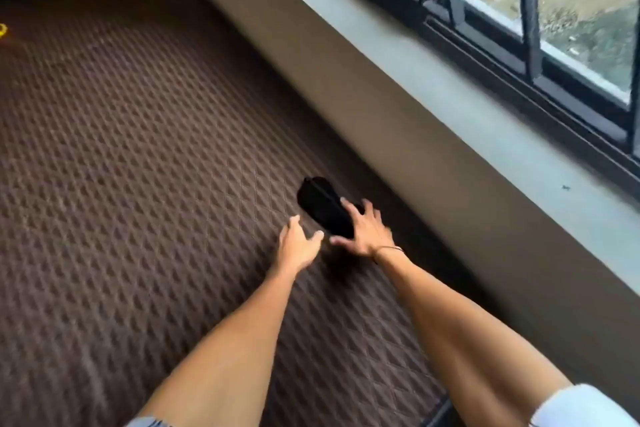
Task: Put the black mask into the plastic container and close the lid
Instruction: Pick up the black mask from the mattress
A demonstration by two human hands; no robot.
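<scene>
A black mask (320, 203), folded into a dark oblong, is lifted slightly above the brown quilted surface (138, 166) near the wall. My right hand (363, 230) grips the mask's near end, with fingers spread over it and the thumb underneath. My left hand (298, 246) hovers just left of the mask with its fingers apart, holding nothing and not touching the mask. A thin dark band circles my right wrist. No plastic container is in view. The picture is blurred by motion.
A tan wall (398, 121) runs diagonally along the right of the quilted surface, topped by a pale grey window sill (450, 87). Dark window bars (526, 7) stand above the sill. A small yellow object (2, 31) shows at the far left edge.
</scene>
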